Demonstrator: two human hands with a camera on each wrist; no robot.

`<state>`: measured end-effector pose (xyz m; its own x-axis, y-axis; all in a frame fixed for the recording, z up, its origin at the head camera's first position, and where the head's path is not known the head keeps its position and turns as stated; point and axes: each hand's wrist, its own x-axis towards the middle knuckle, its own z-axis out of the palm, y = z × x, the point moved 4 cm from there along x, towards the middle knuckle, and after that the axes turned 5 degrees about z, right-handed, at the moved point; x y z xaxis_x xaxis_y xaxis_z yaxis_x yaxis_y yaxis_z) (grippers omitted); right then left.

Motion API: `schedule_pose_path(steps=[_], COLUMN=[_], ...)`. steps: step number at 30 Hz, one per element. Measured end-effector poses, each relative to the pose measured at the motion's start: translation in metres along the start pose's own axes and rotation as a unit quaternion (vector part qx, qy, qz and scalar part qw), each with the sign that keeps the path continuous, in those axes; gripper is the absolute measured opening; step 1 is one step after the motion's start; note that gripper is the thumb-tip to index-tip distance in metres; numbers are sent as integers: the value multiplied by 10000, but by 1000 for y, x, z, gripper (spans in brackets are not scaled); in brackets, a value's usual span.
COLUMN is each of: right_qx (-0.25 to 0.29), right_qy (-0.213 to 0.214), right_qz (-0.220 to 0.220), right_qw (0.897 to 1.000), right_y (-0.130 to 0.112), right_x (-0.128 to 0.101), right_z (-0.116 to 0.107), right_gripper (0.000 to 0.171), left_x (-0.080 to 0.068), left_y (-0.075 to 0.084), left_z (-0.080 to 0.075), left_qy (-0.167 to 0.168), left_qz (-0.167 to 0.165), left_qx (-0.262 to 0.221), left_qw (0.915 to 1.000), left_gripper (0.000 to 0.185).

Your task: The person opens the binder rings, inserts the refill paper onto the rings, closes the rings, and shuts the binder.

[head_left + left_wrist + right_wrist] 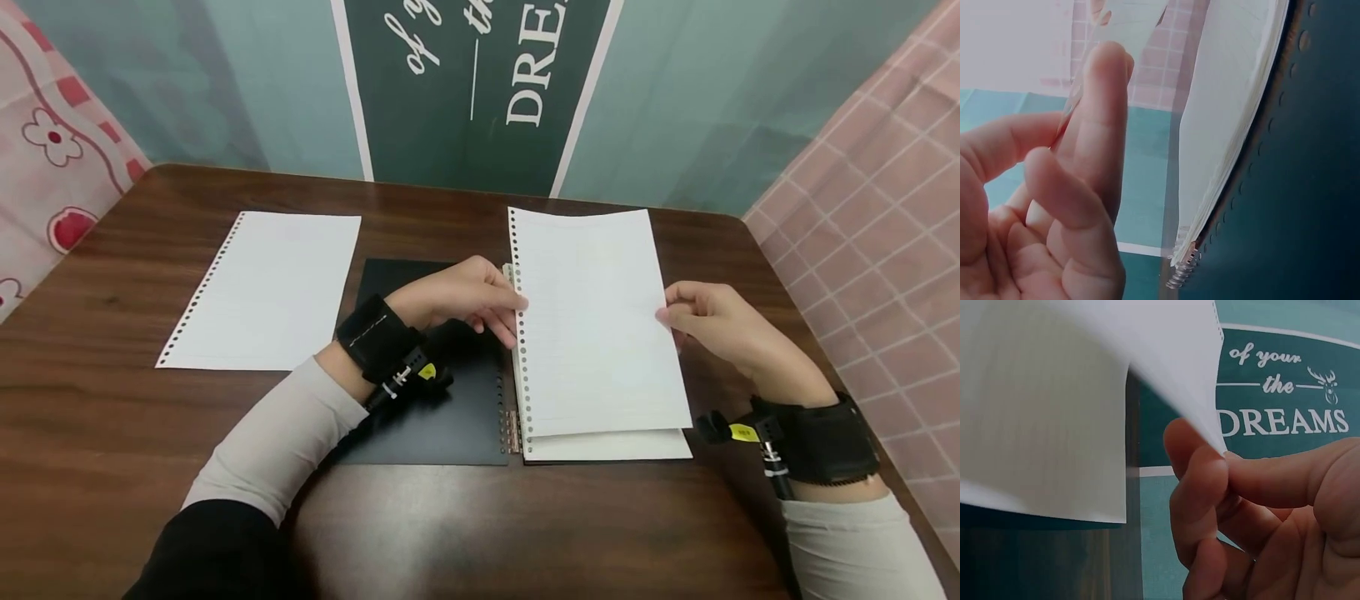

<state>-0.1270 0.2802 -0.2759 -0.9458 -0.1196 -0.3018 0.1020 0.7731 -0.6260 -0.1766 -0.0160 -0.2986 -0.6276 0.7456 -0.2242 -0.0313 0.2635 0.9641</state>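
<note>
White sheet (pixel 596 321) is pinched by left hand (pixel 457 298) and right hand (pixel 712 321); its holes should line up squarely over binder (pixel 512 433) rings.

The sheet (pixel 596 321) I held was white with faint lines. The notebook cover (pixel 427 417) was black, the table (pixel 112 417) dark brown wood. On the far wall hung a dark green poster (pixel 472 92) with white lettering. My sleeves (pixel 285 433) were pale grey.
</note>
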Motion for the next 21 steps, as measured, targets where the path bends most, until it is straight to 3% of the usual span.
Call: schedule_pose_path(steps=[7, 21], right_qx=[282, 227], right_qy=[-173, -259], right_qz=[-119, -225], right_qw=[9994, 9992], right_y=[6, 8], right_x=[-7, -10], right_z=[4, 7], right_gripper=[17, 14], left_x=[1, 2], left_y=[0, -7], left_z=[3, 11], left_qy=[-152, -407], left_qz=[-174, -323], left_qx=[99, 188], left_qw=[9997, 9985], left_gripper=[24, 26])
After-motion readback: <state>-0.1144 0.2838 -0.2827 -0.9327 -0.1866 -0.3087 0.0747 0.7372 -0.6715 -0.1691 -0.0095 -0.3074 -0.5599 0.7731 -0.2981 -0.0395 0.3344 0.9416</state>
